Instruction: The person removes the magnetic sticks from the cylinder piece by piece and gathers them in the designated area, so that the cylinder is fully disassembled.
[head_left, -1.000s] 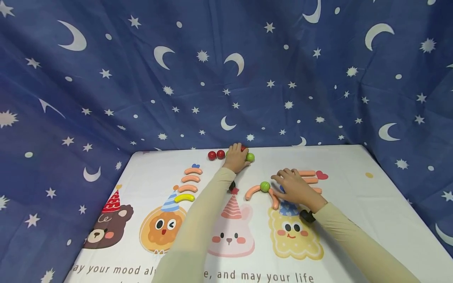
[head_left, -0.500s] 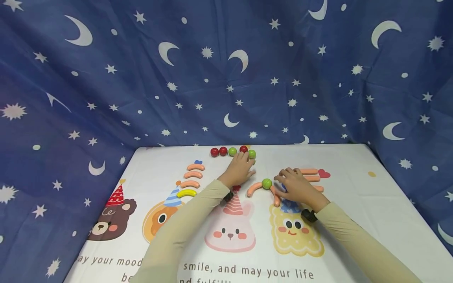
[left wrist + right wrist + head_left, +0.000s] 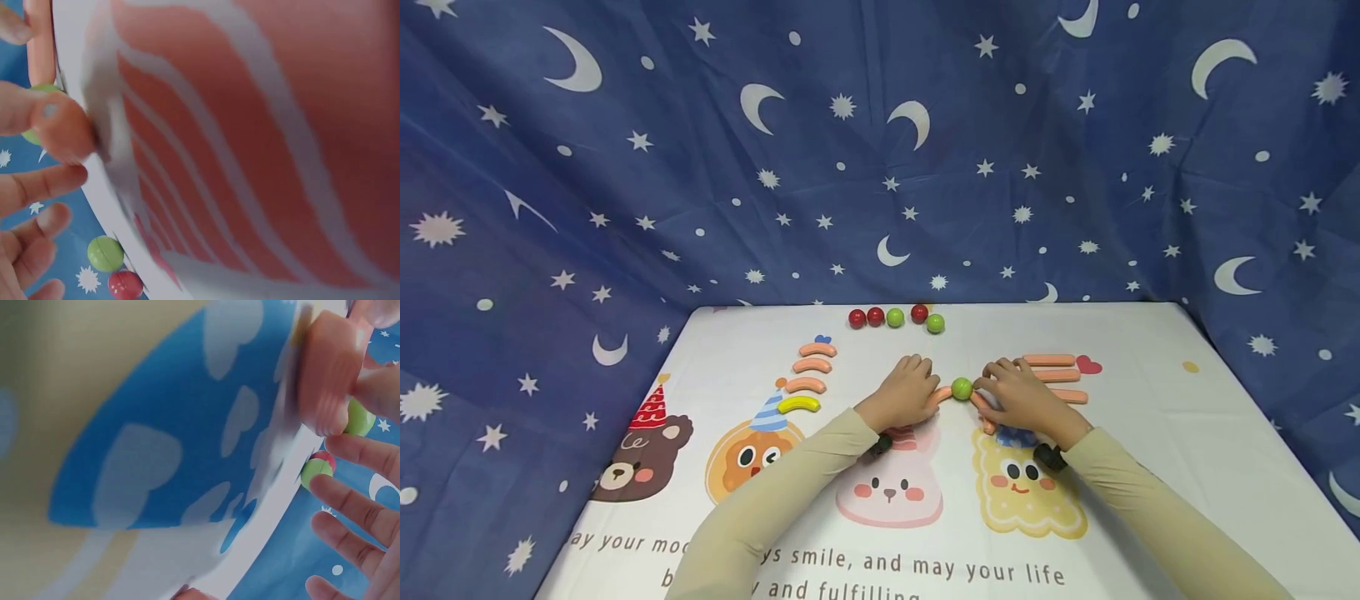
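Observation:
A round green ball (image 3: 962, 388) lies between two curved orange toy sausages, which reach down from it on either side. My left hand (image 3: 901, 392) pinches the left sausage (image 3: 937, 397) between thumb and index finger, and its end shows close up in the left wrist view. Against the right sausage (image 3: 982, 412), my right hand (image 3: 1021, 398) holds thumb and index finger; the right wrist view shows that sausage (image 3: 326, 375) at the fingertips. The other fingers of both hands spread loosely. Part of each sausage is hidden behind the fingers.
Several red and green balls (image 3: 895, 317) stand in a row at the far edge. To the left, orange sausages (image 3: 812, 365) are stacked above a yellow curved piece (image 3: 799, 404). Straight orange sticks (image 3: 1060, 376) lie right of my right hand. A starry blue curtain (image 3: 880, 150) hangs behind.
My left hand has moved from the row of balls at the far edge down to the left sausage. Several balls there are uncovered. The right hand has stayed nearly in place.

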The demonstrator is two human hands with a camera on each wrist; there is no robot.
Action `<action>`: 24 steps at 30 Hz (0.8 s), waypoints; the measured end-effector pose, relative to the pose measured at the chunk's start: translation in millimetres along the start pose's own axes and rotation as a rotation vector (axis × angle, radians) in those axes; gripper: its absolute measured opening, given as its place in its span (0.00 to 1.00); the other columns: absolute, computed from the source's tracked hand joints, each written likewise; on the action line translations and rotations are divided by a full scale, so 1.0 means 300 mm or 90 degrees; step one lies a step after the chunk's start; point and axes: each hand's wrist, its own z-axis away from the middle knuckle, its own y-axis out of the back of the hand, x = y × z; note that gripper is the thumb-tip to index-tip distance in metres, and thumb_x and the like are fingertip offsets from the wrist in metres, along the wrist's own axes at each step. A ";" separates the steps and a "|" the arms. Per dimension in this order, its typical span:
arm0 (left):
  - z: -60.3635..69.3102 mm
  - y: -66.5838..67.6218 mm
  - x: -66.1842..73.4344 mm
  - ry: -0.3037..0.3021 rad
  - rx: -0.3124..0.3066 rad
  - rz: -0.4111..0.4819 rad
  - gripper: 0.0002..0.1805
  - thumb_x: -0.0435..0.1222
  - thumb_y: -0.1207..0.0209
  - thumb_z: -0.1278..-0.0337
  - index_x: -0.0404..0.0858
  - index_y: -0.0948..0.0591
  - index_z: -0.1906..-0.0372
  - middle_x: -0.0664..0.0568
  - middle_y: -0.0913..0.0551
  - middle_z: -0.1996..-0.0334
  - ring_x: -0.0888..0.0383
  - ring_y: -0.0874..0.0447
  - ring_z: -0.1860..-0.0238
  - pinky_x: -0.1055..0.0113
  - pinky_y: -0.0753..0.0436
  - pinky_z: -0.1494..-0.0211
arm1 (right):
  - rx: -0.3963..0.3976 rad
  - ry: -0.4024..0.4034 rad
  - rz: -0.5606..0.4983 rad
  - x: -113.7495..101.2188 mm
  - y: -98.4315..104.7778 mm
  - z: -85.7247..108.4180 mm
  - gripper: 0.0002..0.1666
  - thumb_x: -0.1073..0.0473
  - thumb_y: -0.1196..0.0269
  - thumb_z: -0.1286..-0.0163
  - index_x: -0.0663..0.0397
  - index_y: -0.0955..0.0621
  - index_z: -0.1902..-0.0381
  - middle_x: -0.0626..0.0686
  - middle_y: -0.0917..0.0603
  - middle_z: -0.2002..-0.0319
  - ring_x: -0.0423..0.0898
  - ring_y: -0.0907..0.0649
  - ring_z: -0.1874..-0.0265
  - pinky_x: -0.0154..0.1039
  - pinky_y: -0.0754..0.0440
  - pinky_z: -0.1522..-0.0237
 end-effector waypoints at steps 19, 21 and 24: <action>0.030 -0.004 0.010 0.036 0.000 -0.114 0.16 0.52 0.46 0.43 0.46 0.16 0.64 0.52 0.21 0.57 0.55 0.28 0.53 0.61 0.31 0.43 | 0.000 0.048 0.040 -0.038 -0.017 -0.080 0.25 0.40 0.32 0.46 0.44 0.19 0.54 0.52 0.20 0.60 0.50 0.22 0.57 0.54 0.27 0.54; 0.030 -0.008 0.008 0.032 -0.002 -0.120 0.16 0.52 0.46 0.43 0.47 0.17 0.64 0.52 0.21 0.58 0.55 0.27 0.54 0.62 0.30 0.44 | 0.005 0.050 0.046 -0.039 -0.020 -0.083 0.23 0.41 0.32 0.46 0.44 0.18 0.55 0.51 0.20 0.61 0.50 0.22 0.59 0.53 0.27 0.55; 0.033 -0.015 0.005 0.030 -0.007 -0.121 0.15 0.52 0.47 0.42 0.46 0.18 0.63 0.52 0.21 0.59 0.55 0.28 0.54 0.62 0.30 0.45 | 0.005 0.048 0.050 -0.040 -0.025 -0.086 0.22 0.41 0.32 0.45 0.44 0.18 0.56 0.51 0.20 0.61 0.49 0.22 0.59 0.53 0.26 0.55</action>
